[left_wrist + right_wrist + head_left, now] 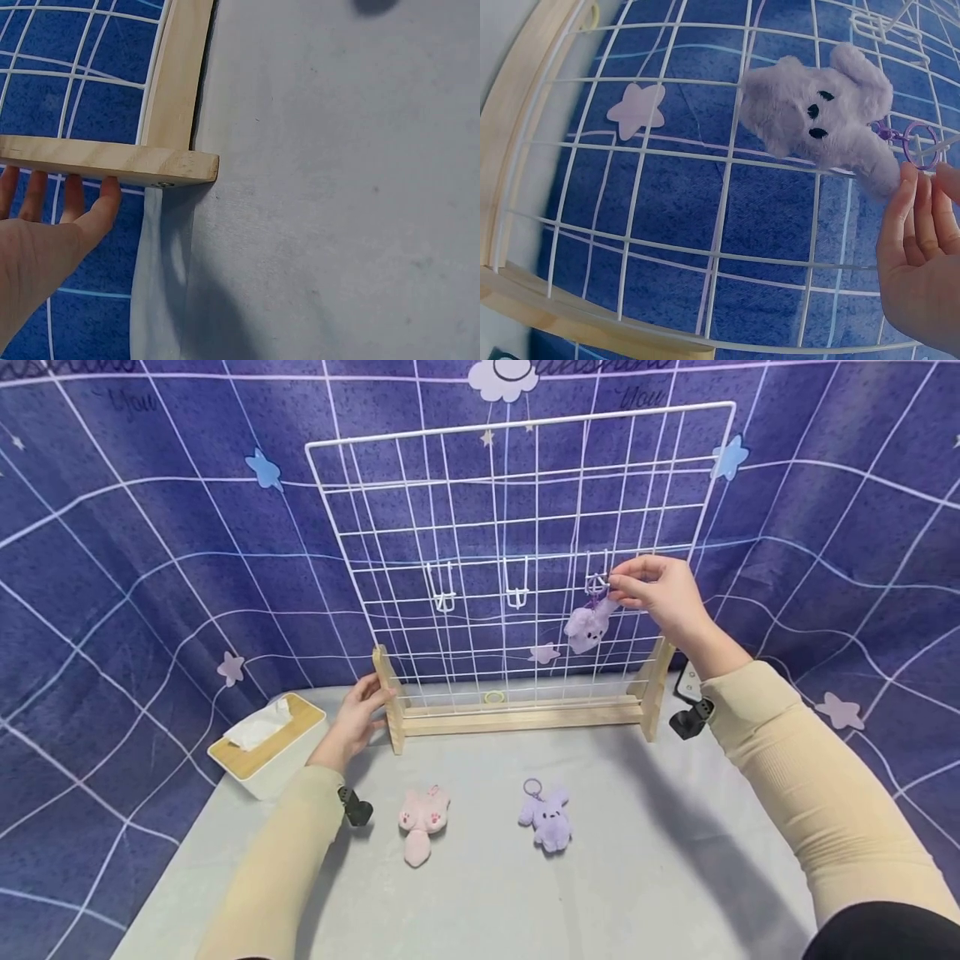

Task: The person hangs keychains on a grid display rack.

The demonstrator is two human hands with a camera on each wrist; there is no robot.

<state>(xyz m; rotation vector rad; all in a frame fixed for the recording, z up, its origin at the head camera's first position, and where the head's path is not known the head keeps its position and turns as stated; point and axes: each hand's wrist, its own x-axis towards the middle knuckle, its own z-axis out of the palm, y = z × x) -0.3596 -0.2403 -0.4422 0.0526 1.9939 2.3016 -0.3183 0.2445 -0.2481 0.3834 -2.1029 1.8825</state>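
Observation:
A white wire grid rack stands upright on wooden feet. At its right side, my right hand pinches the purple ring of a fluffy lilac plush keychain, right at a white hook. The plush hangs in front of the grid, its dark eyes and nose showing in the right wrist view. My left hand rests its fingertips against the outer face of the left wooden foot. On the table lie a pink plush keychain and another lilac plush keychain with a ring.
Two more white hooks, the left hook and the middle hook, hang on the grid. A tissue box with a wooden lid stands at the left. Behind the rack hangs a blue patterned cloth. A dark-edged object lies behind the right foot.

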